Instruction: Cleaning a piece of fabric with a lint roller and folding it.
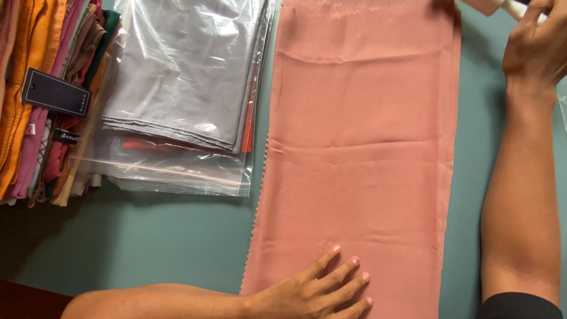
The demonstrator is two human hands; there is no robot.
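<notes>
A long salmon-pink cloth, folded lengthwise with crease lines across it and a pinked left edge, lies flat on the teal table. My left hand rests palm down on the cloth's near end, fingers spread. My right hand is at the far right corner, beyond the cloth's right edge, with its fingers closed around a small pale object that is mostly cut off by the frame.
Clear plastic zip bags holding grey and red folded cloth lie left of the pink cloth. Further left is a stack of folded fabrics in orange, pink and green, with a dark card tag on it.
</notes>
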